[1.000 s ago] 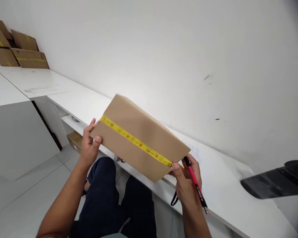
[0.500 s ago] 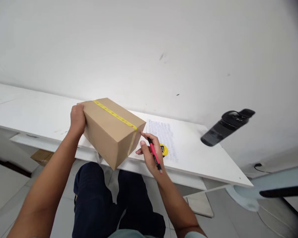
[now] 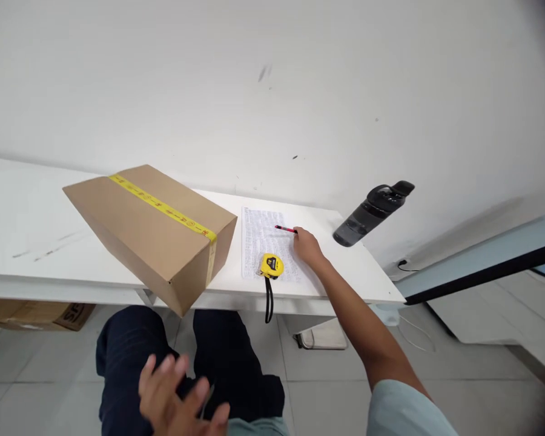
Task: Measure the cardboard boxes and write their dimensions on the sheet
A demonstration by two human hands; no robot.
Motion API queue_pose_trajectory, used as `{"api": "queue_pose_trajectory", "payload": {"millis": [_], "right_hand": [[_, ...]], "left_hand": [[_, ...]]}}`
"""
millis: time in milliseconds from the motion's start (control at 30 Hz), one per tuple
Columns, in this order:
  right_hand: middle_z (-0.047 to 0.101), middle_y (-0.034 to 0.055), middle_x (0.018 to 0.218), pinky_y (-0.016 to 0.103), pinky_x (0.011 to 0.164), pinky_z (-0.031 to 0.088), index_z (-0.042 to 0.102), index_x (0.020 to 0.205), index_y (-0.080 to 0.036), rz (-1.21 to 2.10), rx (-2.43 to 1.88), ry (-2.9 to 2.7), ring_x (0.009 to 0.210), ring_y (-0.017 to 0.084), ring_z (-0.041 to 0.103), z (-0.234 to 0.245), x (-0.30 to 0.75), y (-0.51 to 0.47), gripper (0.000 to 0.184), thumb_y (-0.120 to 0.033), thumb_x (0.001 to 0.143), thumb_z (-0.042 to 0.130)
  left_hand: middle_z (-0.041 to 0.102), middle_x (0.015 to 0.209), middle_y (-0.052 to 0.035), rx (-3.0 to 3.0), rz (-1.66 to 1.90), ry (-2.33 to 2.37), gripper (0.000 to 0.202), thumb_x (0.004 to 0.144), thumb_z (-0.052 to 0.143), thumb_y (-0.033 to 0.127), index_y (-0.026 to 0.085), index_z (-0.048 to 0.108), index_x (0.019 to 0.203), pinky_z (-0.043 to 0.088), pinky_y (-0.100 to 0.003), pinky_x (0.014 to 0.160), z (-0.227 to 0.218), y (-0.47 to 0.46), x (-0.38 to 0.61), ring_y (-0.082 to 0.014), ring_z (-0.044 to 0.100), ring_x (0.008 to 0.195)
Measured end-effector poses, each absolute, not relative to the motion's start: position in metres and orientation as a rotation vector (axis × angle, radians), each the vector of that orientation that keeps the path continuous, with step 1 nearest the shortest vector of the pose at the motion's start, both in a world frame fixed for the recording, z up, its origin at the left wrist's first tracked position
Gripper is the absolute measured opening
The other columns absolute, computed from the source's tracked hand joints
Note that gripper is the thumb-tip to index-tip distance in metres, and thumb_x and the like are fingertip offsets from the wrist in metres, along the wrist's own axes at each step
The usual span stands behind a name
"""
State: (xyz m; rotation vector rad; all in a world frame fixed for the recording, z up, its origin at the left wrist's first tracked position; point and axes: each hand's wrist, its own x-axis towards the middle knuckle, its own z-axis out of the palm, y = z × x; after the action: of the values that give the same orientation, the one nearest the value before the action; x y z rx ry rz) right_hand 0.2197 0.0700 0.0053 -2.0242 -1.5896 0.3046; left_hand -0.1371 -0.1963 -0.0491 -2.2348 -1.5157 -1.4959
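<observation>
My right hand is over the right side of a sheet of paper covered in small writing. Its closed fingers hold one end of a red and black pen, which points left across the page. My left hand is above my lap, away from the table, fingers spread and empty, somewhat blurred. A brown cardboard box with yellow printed tape along its top rests on the table, a corner jutting over the front edge; neither hand touches it. On the paper's lower part lies a yellow tape measure, its black strap hanging off the edge.
The narrow white table runs along the wall. A dark water bottle stands at its right end. Beneath are a cardboard carton on the left and a pale flat object on the floor.
My left hand has let go of the box and drawn back to my lap. The box now rests on the table. My right hand has moved right, over the paper, with the pen.
</observation>
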Motion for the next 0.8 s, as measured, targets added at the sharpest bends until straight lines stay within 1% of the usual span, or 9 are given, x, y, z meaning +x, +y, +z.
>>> {"api": "queue_pose_trajectory", "payload": {"millis": [133,233,333,367,433,500,567,667,800], "right_hand": [[0.073,0.0191,0.118,0.039,0.095,0.046,0.070,0.122,-0.012,0.343,-2.053,-1.656,0.110,0.031,0.065,-0.008,0.223,0.073,0.040,-0.013,0.088,0.050],[0.077,0.0117,0.099,0.037,0.088,0.050,0.071,0.126,-0.013,0.435,-2.023,-1.661,0.096,0.027,0.068,-0.005,0.228,0.079,0.046,-0.016,0.083,0.054],[0.074,0.0050,0.083,0.037,0.080,0.053,0.062,0.141,-0.011,0.515,-1.939,-1.673,0.077,0.022,0.065,0.003,0.228,0.072,0.060,-0.021,0.082,0.058],[0.074,0.0041,0.085,0.037,0.080,0.053,0.060,0.144,-0.013,0.526,-1.904,-1.684,0.076,0.020,0.065,0.006,0.226,0.064,0.062,-0.024,0.083,0.059],[0.076,0.0055,0.103,0.039,0.086,0.055,0.061,0.144,-0.021,0.569,-1.780,-1.754,0.089,0.021,0.067,0.011,0.222,0.042,0.058,-0.031,0.087,0.060],[0.071,0.0061,0.131,0.043,0.098,0.054,0.064,0.140,-0.029,0.668,-1.587,-1.865,0.116,0.024,0.066,0.012,0.217,0.015,0.054,-0.038,0.087,0.065],[0.061,0.0041,0.149,0.051,0.112,0.047,0.064,0.139,-0.035,0.775,-1.414,-1.963,0.140,0.028,0.054,0.011,0.213,-0.008,0.057,-0.042,0.084,0.073],[0.058,0.0041,0.153,0.058,0.122,0.036,0.062,0.142,-0.037,0.792,-1.352,-2.037,0.147,0.030,0.047,0.004,0.208,-0.027,0.066,-0.044,0.079,0.080],[0.069,0.0099,0.134,0.054,0.110,0.049,0.069,0.134,-0.031,0.552,-1.355,-2.032,0.126,0.031,0.064,-0.003,0.192,-0.031,0.055,-0.047,0.082,0.078]], "left_hand": [[0.015,0.173,-0.0079,-2.093,-1.518,-1.739,0.088,0.092,0.064,0.029,0.037,0.016,0.164,0.033,-0.071,0.119,-0.071,-0.163,-0.123,-0.0403,0.027,0.155],[0.018,0.172,-0.0156,-2.125,-1.433,-1.908,0.088,0.095,0.060,0.037,0.033,0.009,0.166,0.034,-0.076,0.114,-0.075,-0.145,-0.123,-0.0458,0.027,0.154],[0.025,0.170,-0.0200,-2.214,-1.372,-1.959,0.086,0.097,0.055,0.041,0.030,0.005,0.166,0.036,-0.077,0.112,-0.072,-0.140,-0.114,-0.0464,0.033,0.152],[0.031,0.167,-0.0201,-2.307,-1.349,-1.928,0.086,0.097,0.055,0.041,0.030,0.005,0.166,0.039,-0.076,0.112,-0.071,-0.140,-0.110,-0.0446,0.038,0.150],[0.046,0.160,-0.0170,-2.612,-1.271,-1.784,0.083,0.098,0.055,0.040,0.031,0.007,0.166,0.047,-0.066,0.111,-0.066,-0.138,-0.103,-0.0381,0.050,0.143],[0.054,0.155,-0.0123,-2.886,-1.180,-1.611,0.078,0.098,0.057,0.039,0.032,0.016,0.164,0.053,-0.055,0.110,-0.062,-0.136,-0.100,-0.0323,0.055,0.140],[0.054,0.155,-0.0103,-2.954,-1.181,-1.534,0.070,0.098,0.057,0.038,0.031,0.027,0.161,0.054,-0.050,0.110,-0.059,-0.133,-0.101,-0.0304,0.053,0.142],[0.058,0.151,-0.0115,-2.836,-1.302,-1.533,0.061,0.100,0.054,0.035,0.027,0.035,0.157,0.054,-0.048,0.110,-0.057,-0.128,-0.102,-0.0283,0.058,0.138],[0.064,0.144,-0.0133,-2.751,-1.324,-1.440,0.061,0.100,0.054,0.032,0.023,0.034,0.156,0.057,-0.045,0.103,-0.051,-0.121,-0.099,-0.0269,0.065,0.128]]}}
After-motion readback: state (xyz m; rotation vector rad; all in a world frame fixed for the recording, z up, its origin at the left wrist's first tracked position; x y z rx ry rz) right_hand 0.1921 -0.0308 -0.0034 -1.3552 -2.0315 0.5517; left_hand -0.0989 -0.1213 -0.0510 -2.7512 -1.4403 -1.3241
